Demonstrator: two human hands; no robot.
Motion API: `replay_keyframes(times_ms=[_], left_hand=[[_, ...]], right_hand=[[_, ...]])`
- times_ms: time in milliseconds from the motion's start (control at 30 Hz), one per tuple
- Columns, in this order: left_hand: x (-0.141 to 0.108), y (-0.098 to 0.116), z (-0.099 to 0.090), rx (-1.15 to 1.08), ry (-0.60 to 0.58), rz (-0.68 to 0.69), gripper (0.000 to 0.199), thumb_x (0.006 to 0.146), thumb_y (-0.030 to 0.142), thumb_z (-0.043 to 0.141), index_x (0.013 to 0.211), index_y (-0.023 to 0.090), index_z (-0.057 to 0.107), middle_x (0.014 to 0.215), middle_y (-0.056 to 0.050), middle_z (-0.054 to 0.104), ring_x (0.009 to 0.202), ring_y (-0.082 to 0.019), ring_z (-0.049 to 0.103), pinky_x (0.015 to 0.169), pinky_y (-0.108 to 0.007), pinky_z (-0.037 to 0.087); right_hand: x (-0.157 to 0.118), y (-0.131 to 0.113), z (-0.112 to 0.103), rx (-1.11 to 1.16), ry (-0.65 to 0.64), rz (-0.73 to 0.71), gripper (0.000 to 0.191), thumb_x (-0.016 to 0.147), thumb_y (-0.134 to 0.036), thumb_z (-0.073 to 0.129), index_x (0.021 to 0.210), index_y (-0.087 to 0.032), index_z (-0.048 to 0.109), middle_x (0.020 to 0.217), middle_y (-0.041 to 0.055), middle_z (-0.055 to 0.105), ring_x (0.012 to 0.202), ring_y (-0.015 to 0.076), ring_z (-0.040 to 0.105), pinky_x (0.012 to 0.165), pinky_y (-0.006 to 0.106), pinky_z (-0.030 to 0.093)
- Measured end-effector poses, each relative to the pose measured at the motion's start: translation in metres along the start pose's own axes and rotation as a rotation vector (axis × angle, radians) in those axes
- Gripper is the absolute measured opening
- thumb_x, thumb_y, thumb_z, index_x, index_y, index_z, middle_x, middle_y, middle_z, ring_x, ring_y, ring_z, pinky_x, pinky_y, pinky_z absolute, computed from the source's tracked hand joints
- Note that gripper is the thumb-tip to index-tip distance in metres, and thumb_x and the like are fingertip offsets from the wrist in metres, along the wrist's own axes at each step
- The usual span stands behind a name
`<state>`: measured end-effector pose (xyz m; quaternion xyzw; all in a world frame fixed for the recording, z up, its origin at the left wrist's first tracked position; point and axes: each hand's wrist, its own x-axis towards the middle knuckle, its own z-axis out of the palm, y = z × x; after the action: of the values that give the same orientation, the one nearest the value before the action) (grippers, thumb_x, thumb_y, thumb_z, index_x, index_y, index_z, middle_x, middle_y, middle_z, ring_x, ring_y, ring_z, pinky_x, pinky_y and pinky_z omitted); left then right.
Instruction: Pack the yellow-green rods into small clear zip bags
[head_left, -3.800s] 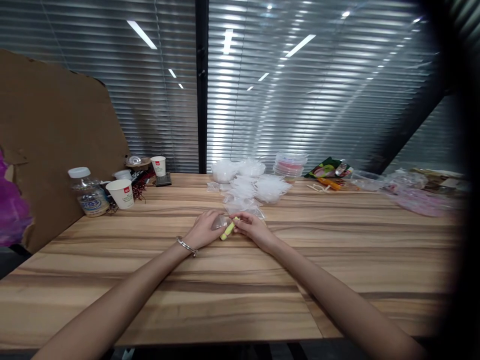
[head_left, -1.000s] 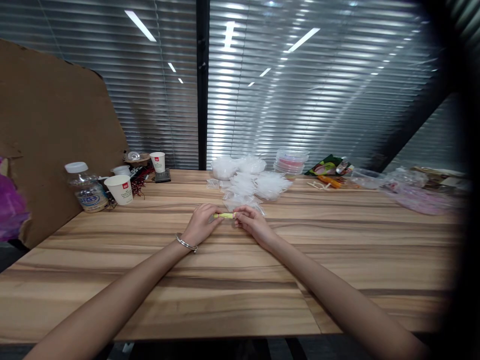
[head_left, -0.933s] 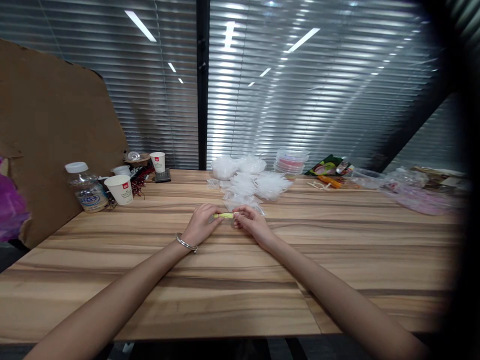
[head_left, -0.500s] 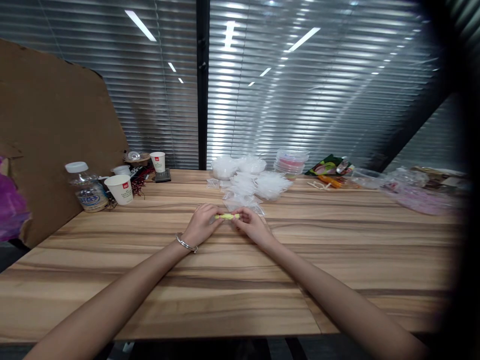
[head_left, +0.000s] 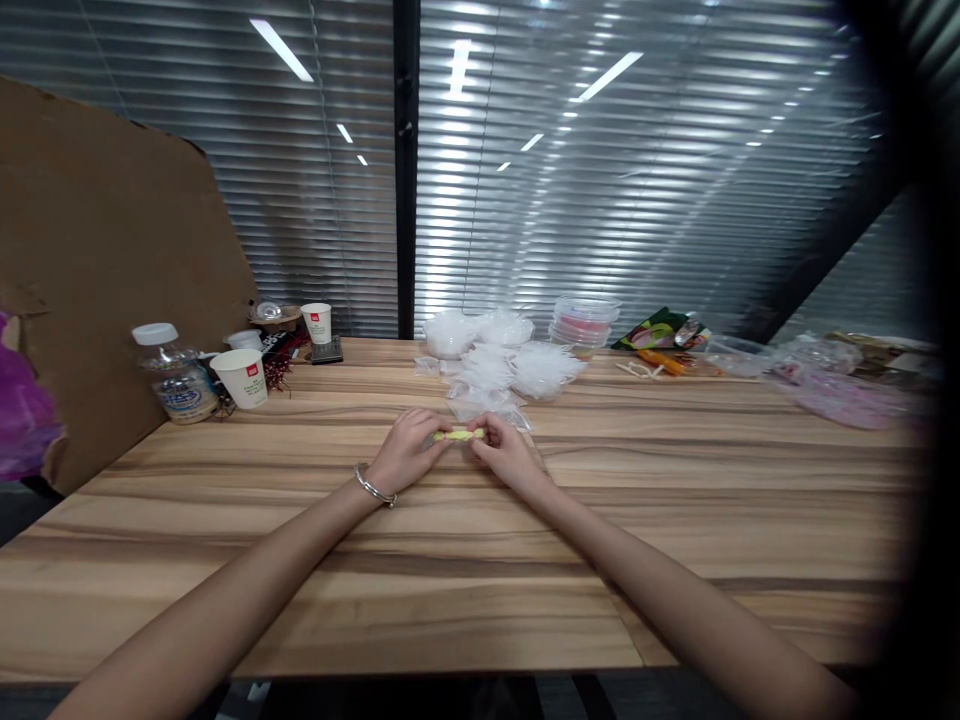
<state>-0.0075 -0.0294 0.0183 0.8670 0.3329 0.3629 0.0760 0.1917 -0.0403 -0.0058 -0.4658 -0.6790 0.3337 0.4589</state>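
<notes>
A small yellow strip [head_left: 459, 435] lies crosswise between my two hands, just above the wooden table [head_left: 420, 600]. My left hand [head_left: 409, 447] pinches its left end, and a silver bracelet [head_left: 373, 487] circles that wrist. The right end is pinched between the thumb and fingers of my right hand [head_left: 506, 450]. Right behind my fingers lies a clear plastic bag [head_left: 489, 405], in front of a pile of clear plastic bags [head_left: 510, 370]. What exactly the strip is, I cannot make out.
Paper cups [head_left: 244, 378] and a white-capped bottle [head_left: 176, 380] stand at the left, by a cardboard sheet [head_left: 112, 260]. Stacked plastic tubs [head_left: 581, 322] stand behind the bags. Orange pieces [head_left: 660, 362], a green packet [head_left: 652, 328] and pink plastic [head_left: 840, 395] lie at the right.
The yellow strip has shifted very slightly to the right, along with the fingers of my left hand. Both hands keep their pinch on it.
</notes>
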Motion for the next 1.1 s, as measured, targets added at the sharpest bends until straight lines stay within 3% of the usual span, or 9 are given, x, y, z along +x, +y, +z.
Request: replay_keyframes(times_ms=[333, 733, 1100], left_hand=[[0.002, 0.002, -0.002, -0.069, 0.014, -0.044, 0.025, 0.086, 0.039, 0.049, 0.098, 0.022, 0.064, 0.095, -0.003, 0.065, 0.091, -0.014, 0.057, 0.082, -0.027, 0.043], [0.001, 0.004, 0.0, -0.042, -0.017, -0.013, 0.023, 0.086, 0.039, 0.05, 0.093, 0.021, 0.064, 0.092, -0.003, 0.065, 0.09, -0.014, 0.056, 0.083, -0.027, 0.042], [0.002, 0.0, 0.003, 0.022, -0.086, 0.026, 0.024, 0.088, 0.037, 0.046, 0.095, 0.022, 0.063, 0.095, -0.003, 0.064, 0.093, -0.014, 0.053, 0.084, -0.028, 0.041]], right_hand=[[-0.002, -0.002, 0.0, -0.063, 0.031, -0.06, 0.023, 0.08, -0.026, 0.051, 0.099, -0.017, 0.06, 0.096, 0.0043, 0.061, 0.078, 0.0129, 0.055, 0.071, 0.024, 0.043], [-0.007, -0.015, -0.003, -0.414, 0.056, -0.151, 0.013, 0.075, -0.018, 0.049, 0.087, -0.016, 0.056, 0.084, 0.0018, 0.058, 0.071, 0.0105, 0.049, 0.066, 0.022, 0.035], [-0.009, -0.015, 0.002, -0.519, 0.009, -0.097, 0.005, 0.076, -0.02, 0.046, 0.079, -0.017, 0.048, 0.07, -0.0004, 0.053, 0.065, 0.0108, 0.044, 0.06, 0.022, 0.026]])
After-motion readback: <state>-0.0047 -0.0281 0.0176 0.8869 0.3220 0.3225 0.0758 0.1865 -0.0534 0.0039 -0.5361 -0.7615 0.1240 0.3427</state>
